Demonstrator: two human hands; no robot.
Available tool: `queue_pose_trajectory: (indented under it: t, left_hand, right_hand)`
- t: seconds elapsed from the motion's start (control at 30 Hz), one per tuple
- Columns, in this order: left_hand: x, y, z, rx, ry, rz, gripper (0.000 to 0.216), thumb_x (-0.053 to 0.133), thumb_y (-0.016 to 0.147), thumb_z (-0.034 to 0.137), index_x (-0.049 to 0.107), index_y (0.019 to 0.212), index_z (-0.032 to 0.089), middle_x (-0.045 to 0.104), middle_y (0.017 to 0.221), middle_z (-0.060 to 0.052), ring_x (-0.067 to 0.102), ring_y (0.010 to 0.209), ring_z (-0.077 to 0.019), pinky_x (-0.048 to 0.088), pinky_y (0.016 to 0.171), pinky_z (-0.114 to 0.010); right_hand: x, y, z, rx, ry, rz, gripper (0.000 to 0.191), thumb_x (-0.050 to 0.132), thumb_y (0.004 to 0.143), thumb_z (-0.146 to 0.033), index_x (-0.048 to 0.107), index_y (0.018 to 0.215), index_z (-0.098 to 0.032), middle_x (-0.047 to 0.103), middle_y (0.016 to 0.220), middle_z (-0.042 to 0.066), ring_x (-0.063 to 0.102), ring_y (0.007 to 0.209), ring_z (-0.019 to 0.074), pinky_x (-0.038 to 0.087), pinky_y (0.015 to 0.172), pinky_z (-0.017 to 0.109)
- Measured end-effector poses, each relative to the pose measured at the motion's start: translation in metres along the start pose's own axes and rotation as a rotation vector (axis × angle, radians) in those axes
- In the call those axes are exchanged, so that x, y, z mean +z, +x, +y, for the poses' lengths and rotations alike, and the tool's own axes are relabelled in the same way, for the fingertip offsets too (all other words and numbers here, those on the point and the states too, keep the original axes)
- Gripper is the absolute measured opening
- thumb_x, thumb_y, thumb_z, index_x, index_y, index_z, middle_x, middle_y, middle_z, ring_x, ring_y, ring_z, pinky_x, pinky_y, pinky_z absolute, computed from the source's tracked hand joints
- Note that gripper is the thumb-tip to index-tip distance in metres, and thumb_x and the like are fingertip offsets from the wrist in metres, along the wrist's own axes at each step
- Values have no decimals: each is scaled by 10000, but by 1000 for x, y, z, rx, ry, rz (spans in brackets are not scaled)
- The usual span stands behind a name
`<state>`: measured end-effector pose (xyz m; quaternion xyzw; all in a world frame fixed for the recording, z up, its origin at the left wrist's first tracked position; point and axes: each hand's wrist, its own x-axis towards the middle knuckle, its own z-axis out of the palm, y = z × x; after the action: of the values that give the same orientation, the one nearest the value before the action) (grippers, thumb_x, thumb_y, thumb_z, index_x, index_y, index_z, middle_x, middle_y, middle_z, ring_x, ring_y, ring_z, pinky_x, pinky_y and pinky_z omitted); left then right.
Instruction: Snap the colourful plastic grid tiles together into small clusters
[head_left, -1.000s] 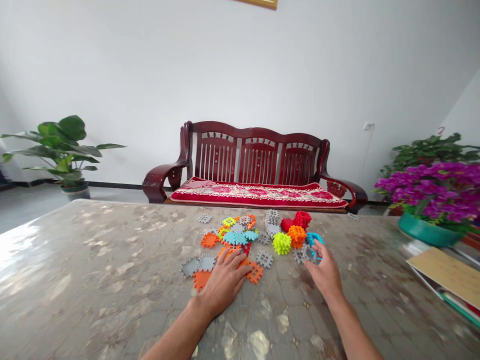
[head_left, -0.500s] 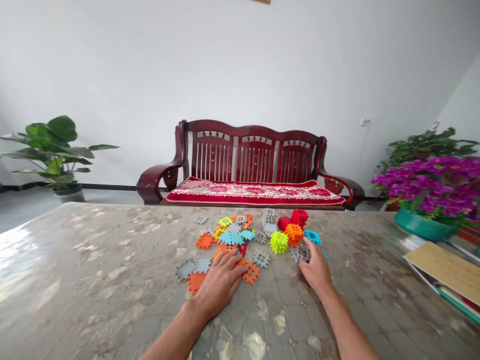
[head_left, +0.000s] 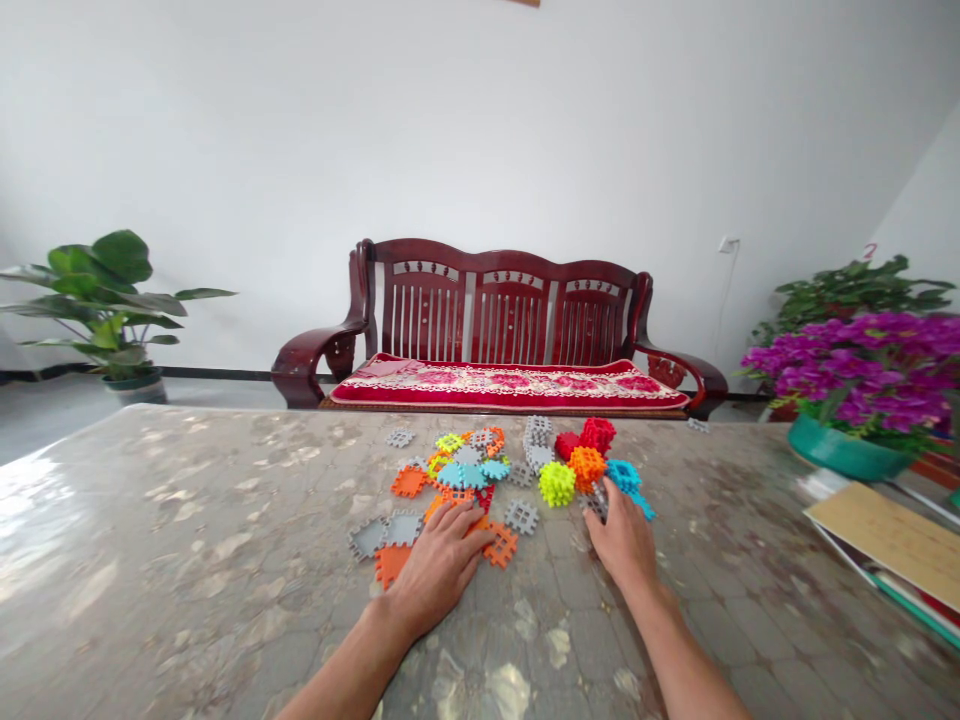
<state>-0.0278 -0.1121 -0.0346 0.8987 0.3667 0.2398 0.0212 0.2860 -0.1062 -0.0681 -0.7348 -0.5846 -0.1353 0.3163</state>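
Observation:
Colourful interlocking plastic tiles lie scattered on a marbled table (head_left: 187, 560). My left hand (head_left: 439, 565) rests flat, fingers stretched out, on orange tiles (head_left: 501, 545), with grey tiles (head_left: 386, 532) just to its left. My right hand (head_left: 622, 540) reaches into the cluster on the right; its fingertips sit on a grey piece (head_left: 596, 502), but whether they grip it is hidden. Beside that hand stand assembled balls: yellow-green (head_left: 557, 483), orange (head_left: 586, 467), red (head_left: 598, 435) and blue (head_left: 622, 474).
A pot of purple flowers (head_left: 855, 410) and a stack of books (head_left: 892, 550) sit at the table's right edge. Behind the table stands a dark wooden bench (head_left: 510, 330) with a red cushion. A leafy plant (head_left: 112, 300) stands on the floor at left.
My right hand has slid left and closer, from the blue piece to the grey piece by the orange ball. The left hand has stayed on the orange tiles. The view shifted slightly.

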Motion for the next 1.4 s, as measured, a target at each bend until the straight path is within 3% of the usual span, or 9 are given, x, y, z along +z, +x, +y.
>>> queue_pose_trajectory:
  t: [0.13, 0.3, 0.53, 0.7, 0.93, 1.27, 1.4]
  left_hand:
    - [-1, 0, 1, 0, -4, -10, 356, 484, 895, 184, 650, 1174, 331, 597, 1300, -24, 470, 1262, -225, 377, 1083, -426]
    - [-1, 0, 0, 2, -7, 0, 353, 481, 894, 176, 653, 1162, 329, 600, 1291, -18, 471, 1258, -218, 377, 1084, -417]
    - [-2, 1, 1, -14, -29, -17, 361, 484, 893, 177, 646, 1176, 332, 598, 1298, -18, 478, 1249, -222, 371, 1086, -432]
    - [-3, 1, 1, -22, -36, -26, 353, 474, 902, 186, 642, 1175, 335, 594, 1302, -12, 468, 1259, -220, 364, 1090, -433]
    - [-1, 2, 0, -14, -36, -20, 353, 491, 894, 183, 647, 1175, 331, 598, 1293, -25, 484, 1238, -228, 382, 1074, -436]
    - [-3, 2, 1, -15, -46, -17, 344, 506, 887, 168, 649, 1158, 324, 607, 1283, -24, 501, 1218, -226, 390, 1061, -430]
    - [-3, 2, 0, -14, -52, -10, 345, 504, 890, 171, 650, 1161, 326, 606, 1279, -24, 498, 1221, -226, 385, 1061, -428]
  right_hand:
    - [3, 0, 1, -18, 86, 22, 548, 517, 752, -232, 514, 1297, -175, 654, 1125, 126, 606, 1013, 289, 459, 899, 435]
    - [0, -1, -1, -84, 113, -15, 359, 517, 738, -219, 652, 1070, -197, 644, 1117, 103, 584, 1040, 269, 448, 941, 421]
    - [-5, 1, -7, -48, 108, -24, 350, 590, 792, -417, 639, 1030, -166, 646, 1097, 126, 583, 1053, 281, 449, 931, 423]
    - [-4, 1, -7, -42, 93, -43, 191, 551, 791, -311, 641, 912, -193, 649, 1058, 109, 594, 998, 262, 458, 906, 404]
    - [-3, -2, -9, -22, 207, 2, 372, 458, 752, -198, 579, 1101, -161, 641, 1093, 103, 589, 1032, 230, 458, 930, 367]
    - [-15, -4, -15, -60, 52, -131, 481, 595, 782, -356, 556, 1219, -160, 619, 1231, 107, 558, 1123, 271, 408, 982, 384]
    - [-19, -4, -19, -50, -18, -210, 402, 585, 810, -331, 598, 1178, -169, 659, 1166, 90, 589, 1074, 253, 416, 945, 345]
